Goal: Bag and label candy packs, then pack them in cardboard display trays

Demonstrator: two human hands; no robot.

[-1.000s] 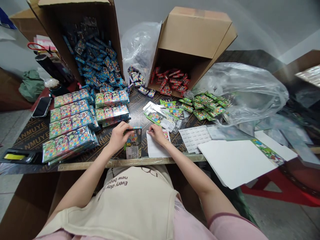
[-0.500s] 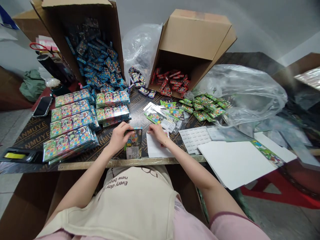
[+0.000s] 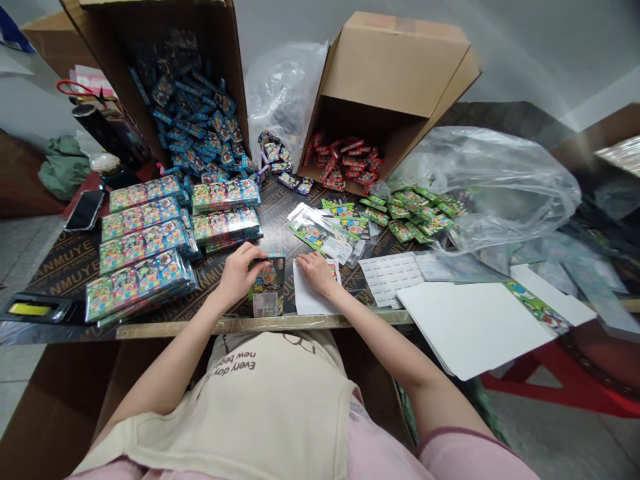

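Observation:
My left hand [image 3: 243,272] pinches the upper left edge of a clear packet [image 3: 269,293] that shows a dark printed card, a blue edge along the top and a pale label low down. This packet stands near the table's front edge. Just right of it, my right hand [image 3: 319,273] lies over a white sheet [image 3: 314,303], fingers stretched out on its upper part. A bit of red print [image 3: 332,269] on the sheet shows beside that hand; the rest of the print is covered.
Left are stacks of wrapped multi-packs [image 3: 140,247]. Behind stand cartons of small blue boxes [image 3: 200,133] and red boxes [image 3: 345,163]. Green boxes [image 3: 420,210], printed header bags [image 3: 325,233], a label sheet [image 3: 390,279] and white sheets [image 3: 475,323] lie to the right.
My right hand's fingers have straightened and shifted slightly, covering more of the red print. My left hand and the packet stay in place.

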